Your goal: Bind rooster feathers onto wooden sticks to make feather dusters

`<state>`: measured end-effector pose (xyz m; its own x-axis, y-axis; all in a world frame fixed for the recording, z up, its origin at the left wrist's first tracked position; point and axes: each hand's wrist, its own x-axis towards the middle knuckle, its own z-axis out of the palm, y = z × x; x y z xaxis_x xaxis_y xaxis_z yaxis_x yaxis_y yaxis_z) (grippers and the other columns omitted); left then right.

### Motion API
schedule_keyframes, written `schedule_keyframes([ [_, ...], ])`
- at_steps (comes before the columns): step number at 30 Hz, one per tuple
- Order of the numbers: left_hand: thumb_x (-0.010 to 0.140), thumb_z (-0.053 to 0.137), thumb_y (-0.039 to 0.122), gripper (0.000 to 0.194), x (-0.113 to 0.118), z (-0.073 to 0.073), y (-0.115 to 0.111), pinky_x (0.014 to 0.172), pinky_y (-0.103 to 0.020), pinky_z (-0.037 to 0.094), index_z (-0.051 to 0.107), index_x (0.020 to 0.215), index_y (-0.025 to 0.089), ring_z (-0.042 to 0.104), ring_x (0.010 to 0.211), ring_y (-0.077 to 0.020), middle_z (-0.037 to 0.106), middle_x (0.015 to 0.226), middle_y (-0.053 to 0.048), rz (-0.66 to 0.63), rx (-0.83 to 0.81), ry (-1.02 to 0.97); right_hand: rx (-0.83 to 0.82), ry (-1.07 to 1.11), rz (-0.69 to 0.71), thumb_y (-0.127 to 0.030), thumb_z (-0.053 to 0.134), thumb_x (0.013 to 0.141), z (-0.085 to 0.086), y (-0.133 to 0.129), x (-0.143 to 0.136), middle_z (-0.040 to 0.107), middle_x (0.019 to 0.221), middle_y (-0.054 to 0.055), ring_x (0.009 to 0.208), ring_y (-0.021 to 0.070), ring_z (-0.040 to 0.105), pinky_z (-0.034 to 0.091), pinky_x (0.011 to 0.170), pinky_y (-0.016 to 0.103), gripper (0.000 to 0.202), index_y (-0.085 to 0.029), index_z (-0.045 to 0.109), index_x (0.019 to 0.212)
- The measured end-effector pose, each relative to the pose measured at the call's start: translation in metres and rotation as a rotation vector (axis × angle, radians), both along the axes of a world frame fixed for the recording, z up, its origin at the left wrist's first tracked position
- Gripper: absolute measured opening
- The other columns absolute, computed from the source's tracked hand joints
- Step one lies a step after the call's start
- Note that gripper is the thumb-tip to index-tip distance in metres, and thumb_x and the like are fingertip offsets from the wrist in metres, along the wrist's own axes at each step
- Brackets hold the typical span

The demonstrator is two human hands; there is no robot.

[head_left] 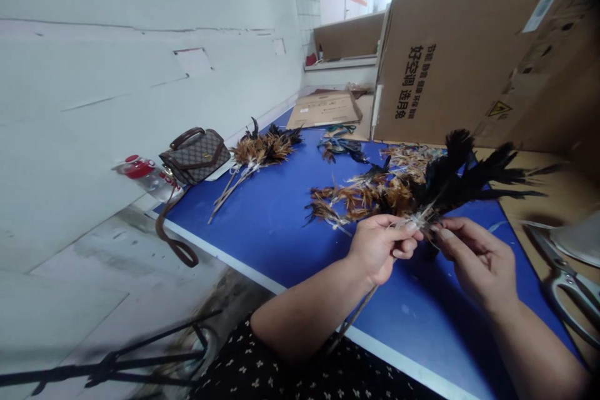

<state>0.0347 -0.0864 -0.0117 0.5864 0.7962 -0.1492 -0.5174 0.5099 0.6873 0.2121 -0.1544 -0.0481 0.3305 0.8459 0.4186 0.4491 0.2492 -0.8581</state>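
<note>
My left hand (387, 245) is closed round the base of a bundle of long black feathers (457, 175), where pale quill ends show. A thin stick (357, 315) runs down from under that hand past the table edge. My right hand (478, 256) pinches at the quills on the right side of the bundle; what lies between its fingertips is too small to make out. Brown and black feather strips (356, 197) lie on the blue table top (262, 231) just beyond my left hand. Farther left rests a finished-looking feather bunch on sticks (265, 150).
A patterned handbag (199, 159) and a red-capped bottle (145, 175) stand at the left edge. Scissors (565, 275) lie at the right. Large cardboard boxes (450, 62) rise behind, with flat cardboard (323, 109) and dark feathers (342, 149) nearby.
</note>
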Motion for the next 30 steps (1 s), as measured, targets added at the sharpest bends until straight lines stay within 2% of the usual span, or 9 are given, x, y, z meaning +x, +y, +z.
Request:
schedule_keyframes([
  [3,0.056,0.102,0.035,0.048,0.001,-0.002,0.001,0.052,-0.024,0.021,0.067,0.076,0.01,0.052,0.053,-0.0075,0.07,0.074,-0.008,0.045,0.016,0.001,0.005,0.044,-0.076,-0.05,0.078,0.094,0.005,-0.001,-0.014,0.071,0.079,0.002,0.063,0.0174,0.059,0.048,0.055,0.031,0.028,-0.025,0.079,0.106],
  [6,0.056,0.102,0.039,0.049,0.004,-0.005,-0.001,0.051,-0.024,0.022,0.068,0.077,0.011,0.052,0.052,-0.0079,0.066,0.069,-0.004,0.103,0.052,-0.003,-0.001,-0.003,-0.155,-0.054,0.082,0.09,0.012,-0.002,-0.03,0.074,0.078,0.003,0.063,0.0186,0.06,0.047,0.054,0.032,0.03,-0.025,0.084,0.1],
  [12,0.063,0.1,0.046,0.049,0.009,-0.012,-0.011,0.052,-0.025,0.026,0.069,0.08,0.013,0.049,0.051,-0.008,0.058,0.056,0.001,0.198,0.154,-0.01,-0.052,-0.026,-0.279,-0.061,0.08,0.09,0.025,-0.006,-0.046,0.074,0.074,0.004,0.061,0.0189,0.06,0.042,0.052,0.032,0.038,-0.024,0.086,0.095],
  [16,0.069,0.097,0.05,0.049,0.008,-0.013,-0.017,0.055,-0.026,0.03,0.068,0.082,0.014,0.048,0.054,-0.0072,0.058,0.059,0.002,0.207,0.234,-0.028,-0.05,-0.042,-0.307,-0.063,0.079,0.089,0.028,-0.007,-0.044,0.074,0.073,0.004,0.06,0.0167,0.058,0.045,0.054,0.03,0.04,-0.023,0.085,0.087],
  [20,0.077,0.092,0.051,0.045,0.008,-0.012,-0.019,0.055,-0.025,0.03,0.068,0.081,0.013,0.047,0.055,-0.0068,0.056,0.059,0.003,0.208,0.272,-0.009,-0.06,-0.041,-0.32,-0.065,0.08,0.086,0.026,-0.006,-0.041,0.073,0.07,0.003,0.057,0.0146,0.054,0.042,0.05,0.027,0.043,-0.023,0.086,0.085],
  [25,0.069,0.097,0.048,0.048,0.01,-0.011,-0.016,0.052,-0.024,0.026,0.067,0.078,0.012,0.049,0.053,-0.0067,0.059,0.063,0.001,0.202,0.172,0.003,-0.066,-0.058,-0.283,-0.063,0.078,0.089,0.022,-0.006,-0.04,0.075,0.075,0.003,0.058,0.0142,0.056,0.042,0.051,0.027,0.04,-0.023,0.085,0.088],
  [30,0.064,0.099,0.043,0.046,0.007,-0.008,-0.011,0.05,-0.024,0.023,0.069,0.076,0.01,0.049,0.052,-0.0061,0.066,0.072,-0.004,0.172,0.108,-0.001,-0.044,-0.092,-0.244,-0.058,0.077,0.091,0.023,-0.009,-0.041,0.072,0.07,0.002,0.057,0.0138,0.053,0.041,0.05,0.026,0.034,-0.025,0.084,0.087],
])
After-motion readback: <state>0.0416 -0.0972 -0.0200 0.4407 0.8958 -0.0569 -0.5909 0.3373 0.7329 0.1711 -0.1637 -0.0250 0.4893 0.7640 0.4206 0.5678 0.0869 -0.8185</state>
